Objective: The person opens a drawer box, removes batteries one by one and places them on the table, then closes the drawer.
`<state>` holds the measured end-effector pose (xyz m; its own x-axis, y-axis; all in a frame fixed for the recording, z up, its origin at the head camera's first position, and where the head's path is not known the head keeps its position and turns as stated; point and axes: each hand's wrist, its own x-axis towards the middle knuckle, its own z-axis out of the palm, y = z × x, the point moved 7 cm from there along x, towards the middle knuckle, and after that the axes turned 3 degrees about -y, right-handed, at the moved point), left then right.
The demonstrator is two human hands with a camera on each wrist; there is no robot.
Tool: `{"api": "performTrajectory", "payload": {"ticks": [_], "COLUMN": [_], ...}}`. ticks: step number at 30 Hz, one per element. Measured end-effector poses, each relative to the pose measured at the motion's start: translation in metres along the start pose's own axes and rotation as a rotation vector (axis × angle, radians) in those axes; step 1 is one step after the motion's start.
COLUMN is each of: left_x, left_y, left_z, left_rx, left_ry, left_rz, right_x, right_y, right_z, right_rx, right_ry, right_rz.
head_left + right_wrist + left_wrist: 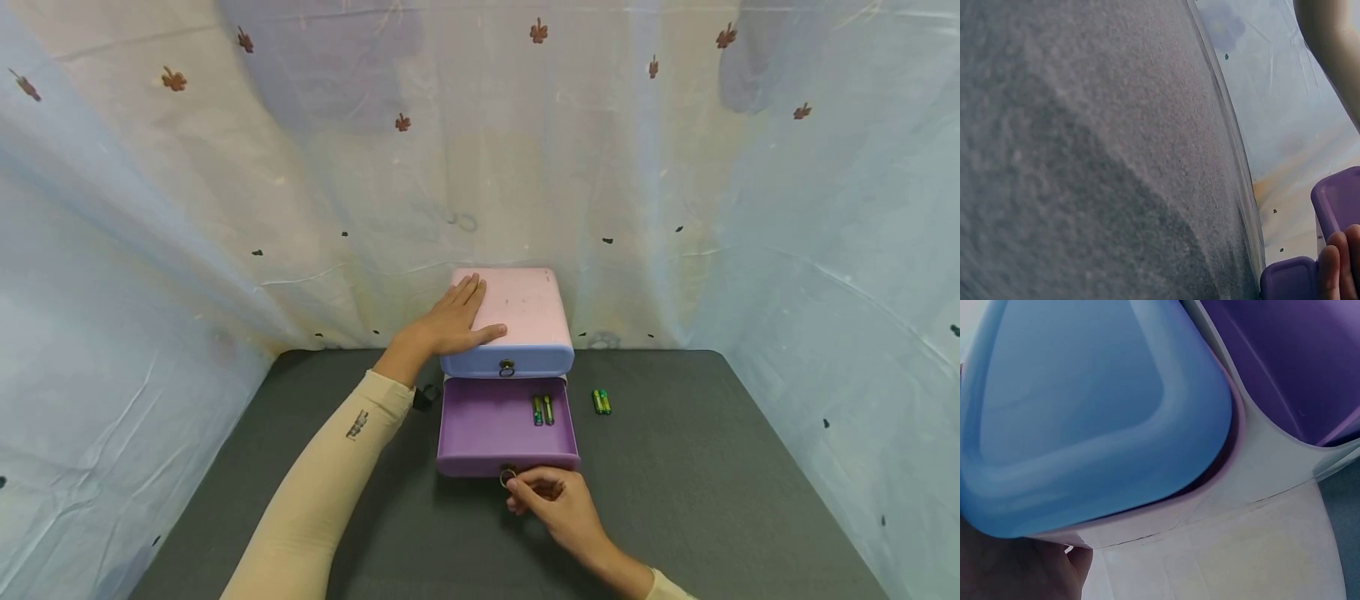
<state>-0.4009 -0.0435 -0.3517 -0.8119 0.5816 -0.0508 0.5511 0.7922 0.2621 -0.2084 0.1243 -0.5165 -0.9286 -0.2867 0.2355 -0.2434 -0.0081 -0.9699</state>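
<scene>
A small drawer cabinet (525, 304) with a pink top stands at the table's back. My left hand (453, 321) lies flat on that top, fingers spread; part of it shows below the blue upper drawer (1085, 425) in the left wrist view. This upper drawer looks closed and has its own ring pull (507, 369). The purple lower drawer (480, 417) is pulled out, with two green batteries (548, 410) inside at its right. With thumb and fingers, my right hand (562, 504) pinches the lower drawer's ring pull (503, 481).
Two more green batteries (602, 402) lie side by side on the dark grey table (675, 483), right of the cabinet. A dark strap-like item (425, 397) shows by the left wrist. Pale patterned sheeting (510, 183) hangs behind and at both sides.
</scene>
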Motion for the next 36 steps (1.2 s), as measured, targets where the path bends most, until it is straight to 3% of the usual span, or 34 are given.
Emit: {"api": "performTrajectory", "payload": {"ticks": [36], "left_x": [0.000], "left_y": [-0.001], "left_z": [0.002], "left_rx": [0.005], "left_ry": [0.004], "left_rz": [-0.007], "right_x": [-0.016], "right_y": [-0.001], "right_z": [0.004], "right_rx": [0.025], "right_ry": [-0.026], "right_rz": [0.000]}}
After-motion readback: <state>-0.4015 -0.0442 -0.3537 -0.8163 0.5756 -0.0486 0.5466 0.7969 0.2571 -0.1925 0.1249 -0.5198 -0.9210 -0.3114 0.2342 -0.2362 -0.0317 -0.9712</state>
